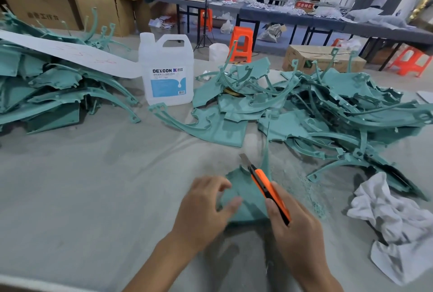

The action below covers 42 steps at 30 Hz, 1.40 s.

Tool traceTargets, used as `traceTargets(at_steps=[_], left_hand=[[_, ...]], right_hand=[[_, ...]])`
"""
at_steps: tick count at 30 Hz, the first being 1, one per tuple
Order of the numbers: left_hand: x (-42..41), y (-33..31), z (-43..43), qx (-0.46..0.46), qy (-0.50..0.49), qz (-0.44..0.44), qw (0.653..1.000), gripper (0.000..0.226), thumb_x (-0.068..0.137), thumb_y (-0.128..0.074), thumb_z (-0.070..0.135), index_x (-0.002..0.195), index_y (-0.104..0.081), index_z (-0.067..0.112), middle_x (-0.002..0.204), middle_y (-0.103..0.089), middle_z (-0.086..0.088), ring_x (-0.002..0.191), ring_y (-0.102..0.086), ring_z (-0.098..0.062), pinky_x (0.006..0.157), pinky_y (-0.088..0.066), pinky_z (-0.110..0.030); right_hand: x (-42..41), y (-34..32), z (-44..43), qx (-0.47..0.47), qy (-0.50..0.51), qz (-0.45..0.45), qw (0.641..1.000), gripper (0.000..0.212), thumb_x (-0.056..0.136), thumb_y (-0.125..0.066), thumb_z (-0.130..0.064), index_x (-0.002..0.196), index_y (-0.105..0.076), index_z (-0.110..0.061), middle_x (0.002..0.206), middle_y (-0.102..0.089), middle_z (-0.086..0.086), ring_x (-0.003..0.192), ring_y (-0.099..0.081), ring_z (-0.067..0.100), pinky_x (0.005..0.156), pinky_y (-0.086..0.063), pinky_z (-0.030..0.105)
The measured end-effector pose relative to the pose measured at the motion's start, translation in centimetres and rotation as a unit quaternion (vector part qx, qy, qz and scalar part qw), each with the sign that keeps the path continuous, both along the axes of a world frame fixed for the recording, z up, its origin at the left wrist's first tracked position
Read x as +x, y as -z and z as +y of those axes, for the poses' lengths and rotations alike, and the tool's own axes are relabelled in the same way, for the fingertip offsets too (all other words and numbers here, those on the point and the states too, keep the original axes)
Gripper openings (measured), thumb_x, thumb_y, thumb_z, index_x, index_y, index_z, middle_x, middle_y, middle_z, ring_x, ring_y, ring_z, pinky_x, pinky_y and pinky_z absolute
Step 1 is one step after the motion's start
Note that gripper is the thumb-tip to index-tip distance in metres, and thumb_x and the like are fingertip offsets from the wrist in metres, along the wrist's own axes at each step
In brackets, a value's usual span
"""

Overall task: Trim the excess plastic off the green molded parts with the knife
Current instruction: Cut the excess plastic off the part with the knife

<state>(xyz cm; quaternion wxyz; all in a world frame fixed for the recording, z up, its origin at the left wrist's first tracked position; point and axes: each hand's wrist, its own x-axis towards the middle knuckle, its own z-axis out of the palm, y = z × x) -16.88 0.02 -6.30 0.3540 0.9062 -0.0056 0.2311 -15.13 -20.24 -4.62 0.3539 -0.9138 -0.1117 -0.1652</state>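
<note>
Observer: Right hand (297, 228) is clenching around the orange-and-black plastic utility knife (269, 192). Its grey steel blade (244, 160) is sticking out well ahead of the grip and crossing the far edge of the flat green molded plastic part (246, 194).

Checker: And the other hand?

Observer: Left hand (206, 207) is grasping that same part just left of the knife grip, thumb on top and fingers curling over its left edge. The part is lying on the grey cloth-covered table (93, 174), between the two hands.

Checker: Risks from here?

Observer: Judgement only. The left thumb is sitting close beside the knife handle, so a sideways slip or a pull back toward the body is risking a cut. The long blade extension is inviting flex, or a snapped segment if pressure is going on sideways. The part is being held at one side only, so it may be pivoting under load and letting the blade gouge good plastic.

Checker: Anything else?

Observer: Loose green plastic shavings (318, 207) are lying right of the grip. If they are also getting under the part, it could be skidding.
</note>
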Motion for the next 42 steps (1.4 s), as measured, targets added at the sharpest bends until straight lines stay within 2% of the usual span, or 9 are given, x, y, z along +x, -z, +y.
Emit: traceTargets(at_steps=[3, 5, 9, 16, 24, 31, 37, 40, 42], left_hand=[[-1.2, 1.1, -1.3, 0.105, 0.077, 0.076, 0.988, 0.055, 0.085, -0.051, 0.071, 0.124, -0.060, 0.035, 0.136, -0.052, 0.015, 0.128, -0.045, -0.009, 0.107, -0.027, -0.022], [-1.3, 1.6, -1.3, 0.122, 0.073, 0.100, 0.985, 0.059, 0.087, -0.044, 0.073, 0.131, -0.057, 0.037, 0.146, -0.045, 0.016, 0.136, -0.038, -0.008, 0.110, -0.022, -0.022], [-0.9, 1.5, -1.1, 0.106, 0.076, 0.098, 0.987, 0.055, 0.087, -0.048, 0.072, 0.129, -0.062, 0.039, 0.141, -0.049, 0.018, 0.133, -0.041, -0.007, 0.110, -0.023, -0.022], [-0.9, 1.8, -1.3, 0.092, 0.069, 0.099, 0.988, 0.059, 0.084, -0.045, 0.075, 0.124, -0.066, 0.037, 0.137, -0.055, 0.017, 0.127, -0.046, -0.010, 0.107, -0.024, -0.021], [-0.9, 1.9, -1.4, 0.096, 0.061, 0.094, 0.989, 0.056, 0.084, -0.047, 0.075, 0.121, -0.068, 0.038, 0.134, -0.058, 0.017, 0.124, -0.047, -0.010, 0.102, -0.021, -0.017], [-0.9, 2.1, -1.2, 0.090, 0.065, 0.104, 0.988, 0.058, 0.084, -0.045, 0.076, 0.123, -0.066, 0.039, 0.138, -0.054, 0.018, 0.126, -0.041, -0.008, 0.105, -0.022, -0.020], [-1.1, 1.7, -1.2, 0.073, 0.065, 0.097, 0.991, 0.054, 0.085, -0.051, 0.072, 0.125, -0.066, 0.038, 0.140, -0.052, 0.018, 0.129, -0.039, -0.009, 0.106, -0.021, -0.019], [-1.1, 1.4, -1.1, 0.068, -0.019, 0.080, 0.994, 0.061, 0.078, -0.058, 0.071, 0.127, -0.062, 0.036, 0.138, -0.050, 0.010, 0.129, -0.039, -0.018, 0.108, -0.021, -0.023], [-1.0, 0.9, -0.9, 0.059, -0.103, 0.142, 0.983, 0.077, 0.068, -0.054, 0.083, 0.130, -0.056, 0.037, 0.140, -0.042, 0.009, 0.132, -0.027, -0.019, 0.109, -0.019, -0.029]], right_hand=[[0.6, -0.1, 0.4, -0.030, -0.018, -0.014, 0.999, 0.042, 0.093, -0.068, -0.031, 0.135, -0.064, -0.033, 0.101, -0.071, -0.014, 0.092, -0.067, 0.020, 0.070, -0.046, 0.029], [0.8, 0.1, 0.5, -0.053, -0.040, -0.019, 0.998, 0.043, 0.091, -0.071, -0.030, 0.134, -0.065, -0.033, 0.099, -0.075, -0.005, 0.088, -0.069, 0.025, 0.065, -0.049, 0.032], [0.6, 0.5, 0.3, -0.100, -0.075, -0.041, 0.991, 0.049, 0.084, -0.081, -0.022, 0.130, -0.068, -0.031, 0.086, -0.074, 0.001, 0.073, -0.069, 0.028, 0.056, -0.052, 0.035], [1.3, 0.3, -0.1, -0.099, -0.058, -0.020, 0.993, 0.042, 0.096, -0.066, -0.026, 0.138, -0.061, -0.027, 0.080, -0.069, 0.004, 0.072, -0.063, 0.028, 0.058, -0.037, 0.032], [0.8, -0.3, -0.2, -0.115, -0.082, -0.031, 0.990, 0.045, 0.090, -0.074, -0.019, 0.134, -0.065, -0.022, 0.069, -0.063, 0.001, 0.058, -0.059, 0.024, 0.049, -0.041, 0.030], [1.2, -0.5, -0.2, -0.118, -0.075, -0.014, 0.990, 0.043, 0.095, -0.067, -0.024, 0.137, -0.062, -0.027, 0.078, -0.063, 0.001, 0.068, -0.059, 0.025, 0.054, -0.044, 0.034], [1.5, -0.3, -0.3, -0.105, -0.041, -0.012, 0.994, 0.040, 0.094, -0.069, -0.019, 0.134, -0.065, -0.022, 0.072, -0.062, 0.005, 0.062, -0.058, 0.029, 0.051, -0.043, 0.034], [1.4, 0.1, -0.3, -0.086, -0.016, -0.004, 0.996, 0.044, 0.095, -0.067, -0.018, 0.138, -0.061, -0.022, 0.076, -0.061, 0.005, 0.062, -0.056, 0.028, 0.054, -0.035, 0.032], [1.4, 0.2, -0.6, -0.074, -0.004, 0.020, 0.997, 0.044, 0.098, -0.062, -0.024, 0.143, -0.057, -0.025, 0.083, -0.063, 0.005, 0.069, -0.058, 0.029, 0.058, -0.036, 0.033]])
